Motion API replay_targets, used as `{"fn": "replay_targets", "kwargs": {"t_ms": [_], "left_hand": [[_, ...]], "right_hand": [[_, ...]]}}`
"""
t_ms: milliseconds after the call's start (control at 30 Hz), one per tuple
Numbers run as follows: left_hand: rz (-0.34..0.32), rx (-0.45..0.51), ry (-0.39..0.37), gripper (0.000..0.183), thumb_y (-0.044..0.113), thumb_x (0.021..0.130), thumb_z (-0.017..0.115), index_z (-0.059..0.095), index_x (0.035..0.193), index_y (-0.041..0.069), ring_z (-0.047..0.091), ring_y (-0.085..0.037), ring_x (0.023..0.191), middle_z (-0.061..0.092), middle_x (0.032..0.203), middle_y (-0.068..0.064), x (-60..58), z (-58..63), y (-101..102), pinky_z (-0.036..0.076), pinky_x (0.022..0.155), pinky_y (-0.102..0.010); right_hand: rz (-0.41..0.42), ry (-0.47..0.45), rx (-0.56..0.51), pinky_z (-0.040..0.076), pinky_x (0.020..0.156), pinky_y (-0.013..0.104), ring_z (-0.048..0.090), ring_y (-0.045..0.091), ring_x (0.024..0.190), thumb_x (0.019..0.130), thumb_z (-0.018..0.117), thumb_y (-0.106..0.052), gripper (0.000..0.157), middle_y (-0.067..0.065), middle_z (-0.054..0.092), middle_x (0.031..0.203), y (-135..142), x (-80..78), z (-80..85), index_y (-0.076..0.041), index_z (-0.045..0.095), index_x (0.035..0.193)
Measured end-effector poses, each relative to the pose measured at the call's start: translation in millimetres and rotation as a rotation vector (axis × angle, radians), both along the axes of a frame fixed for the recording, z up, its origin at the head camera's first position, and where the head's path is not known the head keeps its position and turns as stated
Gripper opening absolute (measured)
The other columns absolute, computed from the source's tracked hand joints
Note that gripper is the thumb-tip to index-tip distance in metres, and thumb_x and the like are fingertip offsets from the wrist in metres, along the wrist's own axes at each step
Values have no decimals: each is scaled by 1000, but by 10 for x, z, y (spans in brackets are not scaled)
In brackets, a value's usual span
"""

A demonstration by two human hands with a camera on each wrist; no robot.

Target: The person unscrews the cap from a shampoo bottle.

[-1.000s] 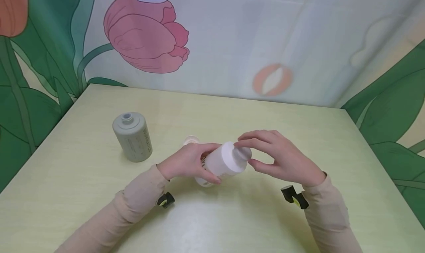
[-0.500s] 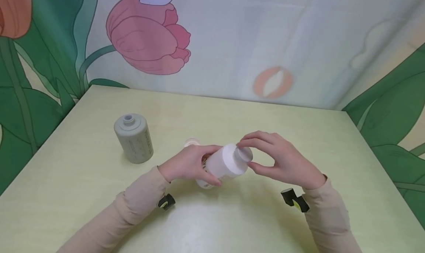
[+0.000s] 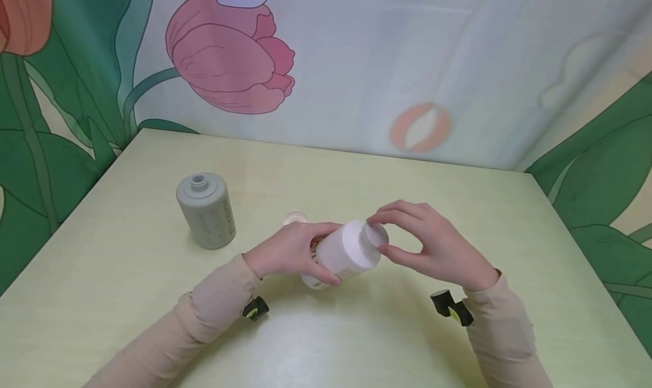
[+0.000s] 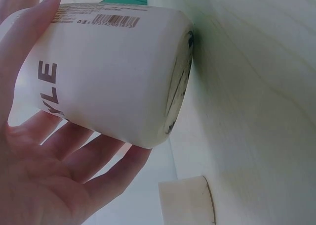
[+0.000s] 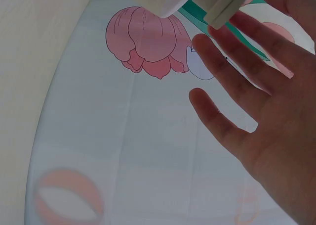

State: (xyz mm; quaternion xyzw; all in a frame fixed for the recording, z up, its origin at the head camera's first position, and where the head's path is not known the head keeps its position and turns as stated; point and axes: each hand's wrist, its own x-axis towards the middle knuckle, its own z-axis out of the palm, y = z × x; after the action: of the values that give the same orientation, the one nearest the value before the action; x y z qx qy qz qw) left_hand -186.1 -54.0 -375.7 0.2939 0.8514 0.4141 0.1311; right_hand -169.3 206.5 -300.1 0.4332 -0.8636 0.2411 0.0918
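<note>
In the head view, a white bottle [image 3: 342, 248] leans toward the right, its base low and its capped end raised. My left hand [image 3: 285, 249] grips the bottle's body, with thumb in front and fingers behind. Dark print and a barcode show on the bottle [image 4: 108, 71] in the left wrist view, and its base edge is against or close to the table. My right hand [image 3: 430, 241] pinches the round white cap [image 3: 376, 235] at the rim between thumb and fingertips. In the right wrist view the cap [image 5: 228, 6] shows only partly, and the other fingers stay spread.
A grey-green bottle [image 3: 206, 210] with an uncovered neck stands upright at the left of the table [image 3: 316, 337]. Behind my left hand lies a small pale round piece [image 3: 295, 216], partly hidden. A flower-printed curtain [image 3: 346, 65] hangs along the far edge.
My right thumb and fingertips have shifted slightly around the cap's rim and sit closer on it. The left hand and bottle have barely moved; the head view has shifted a little.
</note>
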Motion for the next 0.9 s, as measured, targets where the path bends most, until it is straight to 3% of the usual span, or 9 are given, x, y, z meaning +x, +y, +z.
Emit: {"fn": "replay_targets", "kwargs": {"t_ms": [167,367,533,633,800,900], "left_hand": [[3,11,-13,76,33,64,90,57,132,27,62,-12,100,68,115,7,2,-16,-12,49,89,-33],[5,13,-22,76,33,64,90,57,132,27,62,-12,101,68,116,8,10,-27,-11,49,89,-33],[-4,21,-5,76,33,64,90,57,132,25,62,-11,99,68,115,7,11,-23,-1,50,88,-32],[-10,24,-1,76,34,64,90,57,132,24,62,-11,99,68,115,6,9,-13,7,50,88,-32],[-8,17,-21,76,32,64,91,57,131,26,62,-12,100,68,115,8,7,5,6,49,89,-32],[-3,9,-9,76,32,64,90,57,131,26,62,-12,99,68,115,7,4,19,1,50,88,-32]], "right_hand": [[-1,-11,11,42,93,39,58,11,111,84,75,-20,44,-8,64,119,7,4,12,-19,60,125],[-69,-18,-1,41,91,36,59,5,98,83,76,-26,41,-12,65,103,1,-4,-12,-21,62,121],[-7,8,13,41,92,36,58,9,103,83,75,-20,36,-10,65,109,6,-19,-22,-21,64,118],[29,-1,28,40,95,38,56,13,112,84,74,-18,42,-7,62,120,18,-14,-16,-20,62,124],[6,-23,13,39,97,40,57,11,115,84,76,-25,51,-7,62,124,15,-8,-17,-19,56,131],[0,5,-7,39,95,38,59,10,110,84,75,-24,47,-8,65,118,6,-29,-20,-19,59,128]]}}
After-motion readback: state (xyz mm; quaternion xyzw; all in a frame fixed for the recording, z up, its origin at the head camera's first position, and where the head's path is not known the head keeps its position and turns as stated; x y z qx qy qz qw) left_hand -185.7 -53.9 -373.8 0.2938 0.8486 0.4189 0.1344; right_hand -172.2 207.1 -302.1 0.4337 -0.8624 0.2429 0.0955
